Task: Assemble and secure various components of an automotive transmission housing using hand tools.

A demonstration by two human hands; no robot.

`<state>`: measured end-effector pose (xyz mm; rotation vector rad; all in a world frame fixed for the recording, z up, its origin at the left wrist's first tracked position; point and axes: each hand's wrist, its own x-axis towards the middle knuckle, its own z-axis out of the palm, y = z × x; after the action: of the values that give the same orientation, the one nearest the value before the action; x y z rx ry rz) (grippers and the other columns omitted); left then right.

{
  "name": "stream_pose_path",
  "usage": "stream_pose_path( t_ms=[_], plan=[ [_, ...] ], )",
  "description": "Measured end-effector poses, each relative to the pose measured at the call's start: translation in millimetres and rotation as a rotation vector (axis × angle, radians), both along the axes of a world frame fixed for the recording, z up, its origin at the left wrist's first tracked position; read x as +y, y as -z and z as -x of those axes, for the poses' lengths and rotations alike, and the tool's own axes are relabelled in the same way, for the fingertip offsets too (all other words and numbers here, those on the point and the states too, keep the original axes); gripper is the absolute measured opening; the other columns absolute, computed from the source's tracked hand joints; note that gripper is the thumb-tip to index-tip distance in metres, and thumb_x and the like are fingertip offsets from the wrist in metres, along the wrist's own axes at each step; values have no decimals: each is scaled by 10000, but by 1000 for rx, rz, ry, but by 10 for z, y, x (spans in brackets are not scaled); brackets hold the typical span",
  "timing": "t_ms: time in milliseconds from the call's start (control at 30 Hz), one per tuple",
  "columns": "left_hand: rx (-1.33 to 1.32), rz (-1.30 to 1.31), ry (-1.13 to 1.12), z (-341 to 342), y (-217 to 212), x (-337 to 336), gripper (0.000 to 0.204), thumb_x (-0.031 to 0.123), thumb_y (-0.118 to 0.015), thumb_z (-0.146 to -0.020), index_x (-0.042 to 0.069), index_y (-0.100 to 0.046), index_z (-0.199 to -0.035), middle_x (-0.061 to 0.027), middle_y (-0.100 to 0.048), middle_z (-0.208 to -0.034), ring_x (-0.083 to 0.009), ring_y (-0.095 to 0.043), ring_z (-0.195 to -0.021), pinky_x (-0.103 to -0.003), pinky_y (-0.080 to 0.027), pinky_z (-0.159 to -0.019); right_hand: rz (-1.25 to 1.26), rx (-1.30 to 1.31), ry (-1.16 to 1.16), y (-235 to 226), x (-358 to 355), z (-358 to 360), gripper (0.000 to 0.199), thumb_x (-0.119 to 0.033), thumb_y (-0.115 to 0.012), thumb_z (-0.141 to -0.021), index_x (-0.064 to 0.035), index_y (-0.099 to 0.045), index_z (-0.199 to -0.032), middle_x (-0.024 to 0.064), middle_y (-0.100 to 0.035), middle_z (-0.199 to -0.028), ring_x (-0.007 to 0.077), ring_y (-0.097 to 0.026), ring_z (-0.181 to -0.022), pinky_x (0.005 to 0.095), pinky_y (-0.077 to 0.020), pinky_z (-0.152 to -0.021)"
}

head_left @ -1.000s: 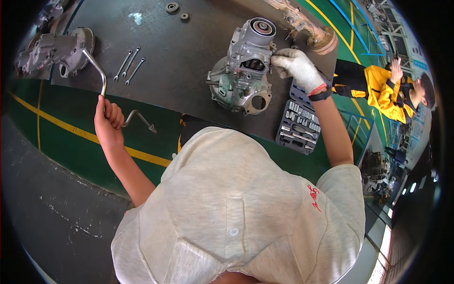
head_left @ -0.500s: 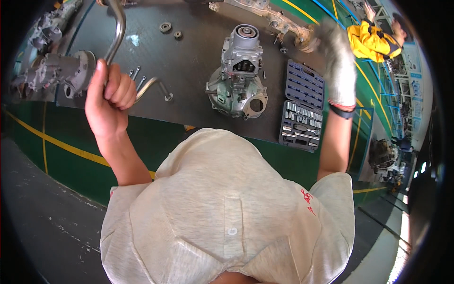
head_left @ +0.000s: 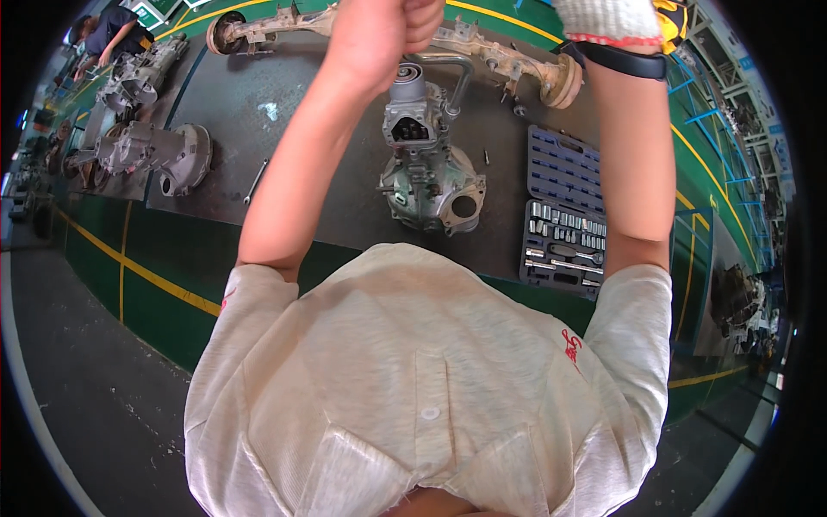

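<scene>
My bare left hand (head_left: 376, 39), cut by the top edge, is closed around a crank-shaped speed wrench. The bright bent steel of the speed wrench (head_left: 466, 76) shows to the right of the fist and turns down beside the gearbox. Directly below stands a grey metal gearbox (head_left: 422, 164), upright on its wide bell housing, with a bearing at its top. Whether the wrench touches it, I cannot tell. My right hand (head_left: 610, 19) wears a white knitted glove with a red cuff. Its fingers lie beyond the top edge.
An open socket set (head_left: 564, 207) lies right of the gearbox. A rusty axle (head_left: 500, 52) spans the table's far side. Another gearbox (head_left: 155, 155) stands at left, near a combination wrench (head_left: 256, 183). A person (head_left: 121, 39) bends over parts at far left; someone in yellow is behind my glove.
My left hand has swung from the table's left side to above the middle gearbox, carrying the speed wrench. The gloved right hand has moved up, partly out of view. The whole view has shifted.
</scene>
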<state>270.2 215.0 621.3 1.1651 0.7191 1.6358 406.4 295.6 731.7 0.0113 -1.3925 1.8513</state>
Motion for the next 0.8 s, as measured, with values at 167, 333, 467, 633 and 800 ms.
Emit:
stream_pose_path(
  t_ms=[167, 333, 467, 633, 800],
  plan=[
    [4, 56, -102, -151, 439, 362, 516, 372, -563, -1044, 139, -374, -623, 67, -292, -534, -62, -239, -442, -273, -163, -436, 20, -41, 195, 329, 156, -18, 500, -527, -546, -1011, -134, -543, -701, -55, -367, -475, 101, -298, -324, 248, -243, -318],
    [-40, 78, -161, -162, 614, 323, 526, 381, -621, -1018, 146, -372, -619, 70, -309, -543, -55, -259, -446, -270, -170, -424, 177, -82, 88, 569, 398, 87, 461, -516, -545, -1013, -174, -555, -704, -36, -438, -506, 114, -352, -332, 253, -270, -324],
    [-60, 103, -160, -141, 667, 359, 528, 381, -618, -1021, 150, -365, -620, 73, -307, -544, -51, -257, -447, -267, -170, -422, 230, -121, 58, 655, 509, 160, 465, -530, -550, -1002, -171, -549, -707, -31, -437, -514, 122, -343, -337, 260, -265, -330],
    [-42, 96, -258, -160, 654, 370, 498, 368, -553, -1049, 141, -345, -657, 58, -281, -548, -69, -221, -457, -270, -141, -429, 93, -135, -50, 640, 681, 259, 450, -485, -507, -1009, -159, -531, -701, -36, -406, -513, 131, -336, -355, 272, -269, -359],
    [-148, 165, -330, -65, 788, 653, 500, 387, -573, -1040, 173, -371, -636, 79, -307, -525, -53, -259, -421, -256, -171, -400, -10, -235, 87, 655, 1142, 633, 325, -357, -516, -972, -108, -600, -783, -43, -413, -545, 106, -368, -435, 265, -321, -415]
  ],
)
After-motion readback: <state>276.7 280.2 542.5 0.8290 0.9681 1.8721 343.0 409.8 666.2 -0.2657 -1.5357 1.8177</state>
